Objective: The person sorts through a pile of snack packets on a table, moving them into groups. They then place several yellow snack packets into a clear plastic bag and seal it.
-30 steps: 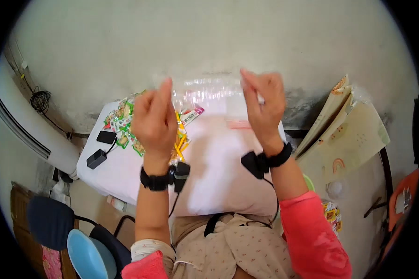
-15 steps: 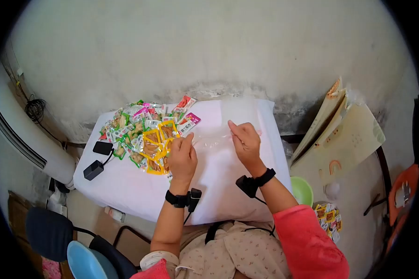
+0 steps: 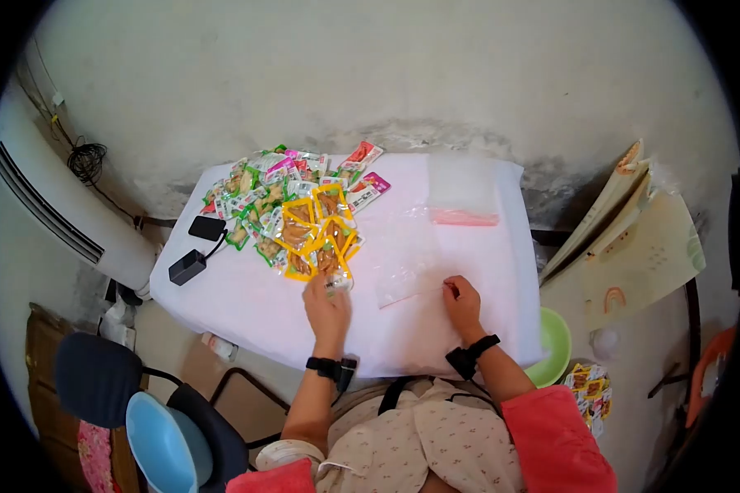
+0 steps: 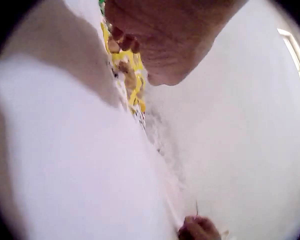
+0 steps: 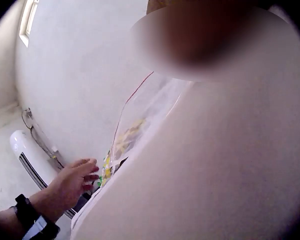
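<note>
Two bare hands work over a table spread with white cloth in the head view. The right hand, right of the frame's middle, pinches the edge of a clear bag between thumb and forefinger. The bag lies nearly flat on the cloth, just right of the frame's centre; in the right wrist view its red-lined edge slants up toward that hand, whose own fingers are too blurred there to make out. The left hand, just below the centre, reaches to the lower edge of a heap of snack packets. Its fingers are loosely bent, with gaps between them in the right wrist view; whether the fingertips touch a packet, I cannot tell.

The heap fills the upper left part of the table, with yellow-edged packets on its near side, closest to the left hand. At the table's upper right lies a sheet of clear plastic with a pink band along its lower edge. Left of the heap are a flat black device and a black box. A green basin and more packets sit at lower right, a blue basin at lower left.
</note>
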A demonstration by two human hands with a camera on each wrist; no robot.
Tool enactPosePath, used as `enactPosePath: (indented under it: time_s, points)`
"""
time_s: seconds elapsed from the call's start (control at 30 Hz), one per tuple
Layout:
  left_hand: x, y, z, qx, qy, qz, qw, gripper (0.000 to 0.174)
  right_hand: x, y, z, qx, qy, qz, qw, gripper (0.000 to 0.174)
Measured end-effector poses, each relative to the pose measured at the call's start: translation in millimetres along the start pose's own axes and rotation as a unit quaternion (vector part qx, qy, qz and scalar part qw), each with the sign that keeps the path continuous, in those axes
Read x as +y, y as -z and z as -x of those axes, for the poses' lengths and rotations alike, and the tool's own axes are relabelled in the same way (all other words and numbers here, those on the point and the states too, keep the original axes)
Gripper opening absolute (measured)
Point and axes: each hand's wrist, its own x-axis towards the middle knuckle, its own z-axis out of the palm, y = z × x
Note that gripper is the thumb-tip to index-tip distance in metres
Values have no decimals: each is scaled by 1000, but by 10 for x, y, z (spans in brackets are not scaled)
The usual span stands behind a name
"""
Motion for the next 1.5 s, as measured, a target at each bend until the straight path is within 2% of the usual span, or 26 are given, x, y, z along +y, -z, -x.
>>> enactPosePath:
  time_s: [0.07,0.1,0.23,0.3,0.43,0.5,0.53,0.6,0.67,0.73,0.77,0.83,0.87,0.9,0.93,1.0,1.1,1.17,1.27,1.4,1.47,1.5]
  points:
    - [-155,25,-51,-15,169,-46,984,51,-17,7,26,-16,8,16,1000,10]
    - [-161,50,-89,-51,182,-74,979,53,-17,-5,39,-17,6,15,1000,10]
    - [-109,-61,-105,-83,197,-141,967,48,31,-12,47,3,38,-12,999,13]
    - [-173,-132,-87,-33,227,-132,964,40,18,9,48,3,51,-6,999,14]
    - [-369,-193,-110,-31,246,-104,963,32,-56,31,44,-15,54,34,998,12]
    - [-442,-189,-122,-52,255,-13,965,19,-84,56,26,-17,67,47,997,12]
    - [-501,-193,-114,-53,254,-14,966,19,-112,68,30,-14,72,43,996,13]
    - [-646,-199,-48,20,254,176,951,11,-136,65,39,-11,72,39,997,13]
    - [-740,-96,54,17,231,206,951,7,-132,65,39,-23,47,19,998,14]
    - [-574,135,131,-34,364,335,869,6,-96,55,35,-14,58,31,998,14]
    - [-435,220,201,-45,362,336,869,6,-82,53,36,-12,77,38,996,14]
    - [-114,398,380,-109,390,472,783,6,-90,60,35,-14,75,39,996,15]
    - [20,433,506,-156,389,503,756,11,-89,63,36,-21,81,37,996,15]
    - [126,403,658,-194,395,488,754,13,-79,67,42,-21,78,38,996,15]
    - [298,451,730,-261,441,452,731,13,-68,63,47,-22,92,47,994,15]
    - [444,322,865,-336,473,436,688,9,-59,42,52,-24,105,55,993,16]
    - [564,103,866,-340,462,459,679,8,-20,58,46,-43,111,57,991,17]
    - [611,-36,786,-269,439,485,707,9,11,42,61,-49,129,75,988,17]
    - [621,-248,711,-247,421,486,725,10,-28,64,59,-58,116,76,989,17]
    - [681,-302,638,-257,422,435,753,11,-17,77,40,-41,110,31,993,21]
    - [544,-257,679,-279,423,437,743,10,-2,40,50,14,84,-36,996,21]
    - [516,-210,681,-296,426,438,734,10,-26,57,44,14,83,-38,996,21]
